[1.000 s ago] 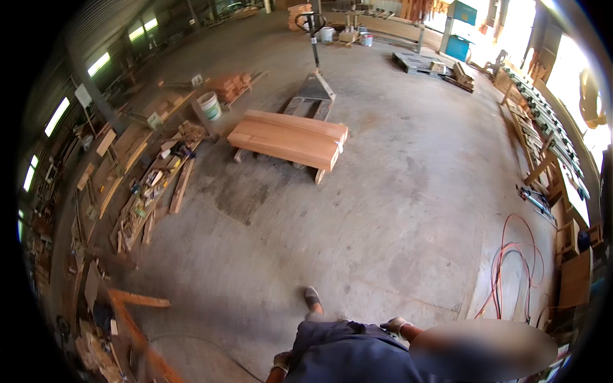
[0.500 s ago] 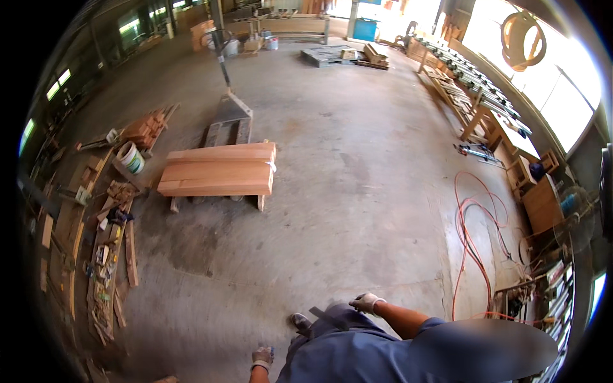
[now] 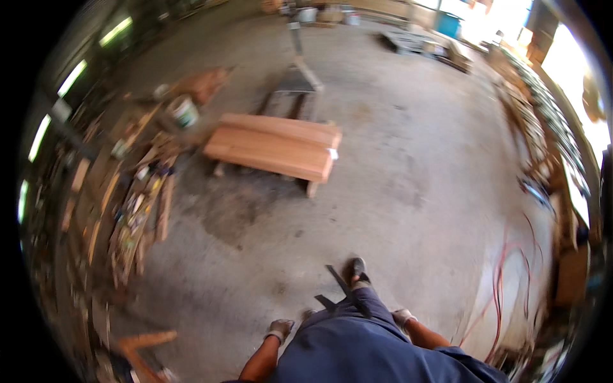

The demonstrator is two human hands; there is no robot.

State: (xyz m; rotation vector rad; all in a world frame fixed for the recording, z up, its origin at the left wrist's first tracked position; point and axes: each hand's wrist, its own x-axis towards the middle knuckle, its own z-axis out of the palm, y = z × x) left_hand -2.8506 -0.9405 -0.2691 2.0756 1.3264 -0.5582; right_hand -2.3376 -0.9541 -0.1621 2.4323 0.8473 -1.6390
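Observation:
My left hand [image 3: 281, 329], in a pale work glove, hangs beside my left hip over the concrete floor. My right hand [image 3: 403, 317], also gloved, is at my right thigh and partly covered by my clothing. Blur smears the fingers of both, and I make out nothing held in either. Ahead and slightly left, well beyond both hands, a stack of reddish-brown wooden boards [image 3: 271, 148] rests on supports. A small white piece [image 3: 332, 154] shows at its right end. Dark straps [image 3: 345, 290] stick out at the front of my waist.
A pallet jack [image 3: 299, 82] stands behind the boards. At left are a white bucket [image 3: 184, 111] and scrap wood [image 3: 137, 214]; a wooden piece [image 3: 147, 339] lies near my left. Red hoses [image 3: 499, 287] run over the floor at right, with a pallet [image 3: 408, 43] farther back.
My view has turned left, so the boards appear farther right and tilted. One shoe now shows stepped out ahead. My right hand has drawn back from in front of me to my thigh.

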